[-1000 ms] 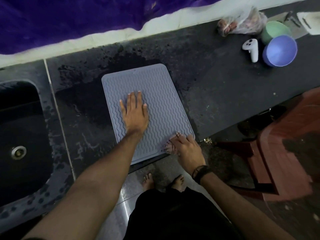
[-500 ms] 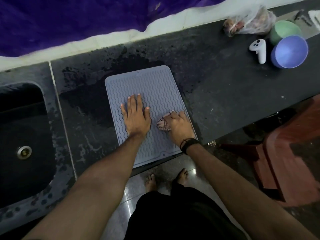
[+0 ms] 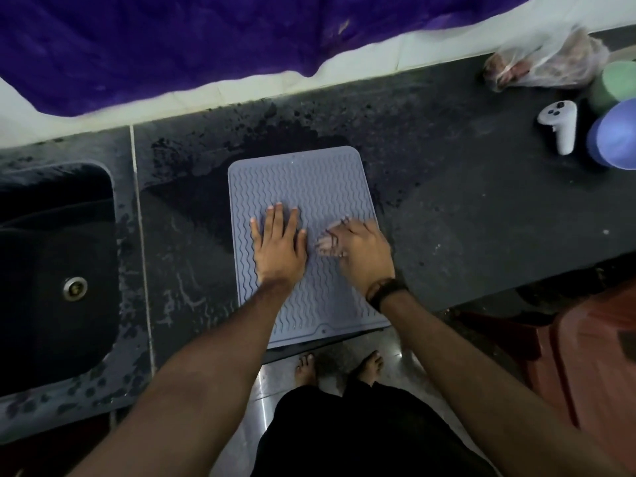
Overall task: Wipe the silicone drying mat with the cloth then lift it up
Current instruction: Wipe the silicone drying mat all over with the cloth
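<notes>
While I watch the head view, my left hand (image 3: 280, 247) lies flat w/ straight fingers, pressing the grey mat (image 3: 309, 201) down. That mat sits flat on the dark worktop (image 3: 464, 218), near edge hanging a bit over the front, wet patches around it. My right hand (image 3: 364, 253) has its grip curled on a small cloth (image 3: 327, 242), blurred, pressed on the mat's right half just beside the left hand. Sink (image 3: 51, 270) is at left; white controller (image 3: 559, 127), blue bowl (image 3: 616, 136), green bowl (image 3: 614, 84) and plastic bag (image 3: 547, 62) at far right.
</notes>
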The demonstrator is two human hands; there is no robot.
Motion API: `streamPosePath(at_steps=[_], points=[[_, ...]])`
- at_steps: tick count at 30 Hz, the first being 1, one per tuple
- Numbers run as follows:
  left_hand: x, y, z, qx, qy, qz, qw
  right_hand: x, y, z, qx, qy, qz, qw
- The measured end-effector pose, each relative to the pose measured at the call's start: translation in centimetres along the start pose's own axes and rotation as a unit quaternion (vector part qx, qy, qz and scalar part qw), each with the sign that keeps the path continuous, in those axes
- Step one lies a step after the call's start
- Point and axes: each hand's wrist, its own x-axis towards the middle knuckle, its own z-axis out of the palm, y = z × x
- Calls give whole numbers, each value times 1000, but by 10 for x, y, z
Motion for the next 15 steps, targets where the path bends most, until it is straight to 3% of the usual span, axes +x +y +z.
streamPosePath(at_steps=[5, 12, 15], points=[[0, 0, 1, 10, 7, -13, 1000, 38, -2, 12, -42, -91, 1, 995], [0, 0, 6, 11, 28, -26, 999, -28, 14, 8, -50, -143, -58, 987], [0, 1, 5, 11, 25, -26, 999, -31, 18, 0, -8, -123, -60, 991]])
